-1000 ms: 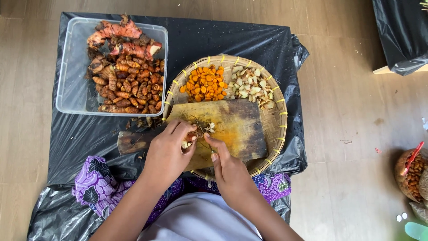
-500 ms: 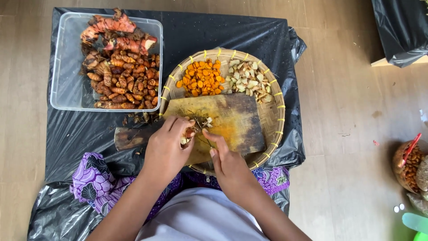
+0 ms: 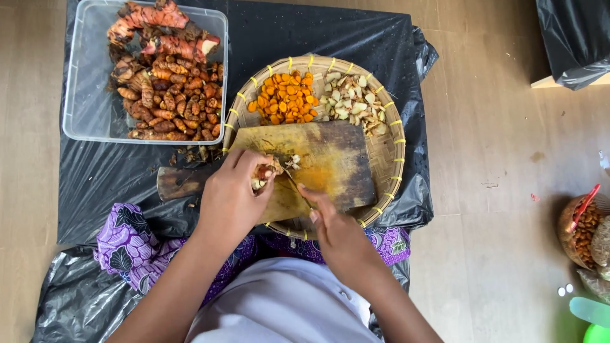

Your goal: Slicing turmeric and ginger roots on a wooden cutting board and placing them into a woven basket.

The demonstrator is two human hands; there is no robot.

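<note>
Black plastic sheeting covers the floor. Left hand [image 3: 232, 200] pinches a root piece [image 3: 262, 176] on the cutting board [image 3: 330, 165]; right hand [image 3: 337, 232] grips a knife [image 3: 295, 184]—two sliced heaps lie in the basket [image 3: 389, 149], many whole roots [image 3: 165, 89] still uncut.

A home floor used for food preparation: bare wooden floor [image 3: 495, 209] covered with black plastic sheeting [image 3: 108, 178], a woven basket tray [image 3: 387, 152], a stained chopping board [image 3: 337, 165], and a plastic tub [image 3: 89, 114] of roots.

A wooden floor [image 3: 502, 209] is carrying a black plastic sheet [image 3: 114, 171]; at right, perhaps a basket [image 3: 579, 230].
</note>
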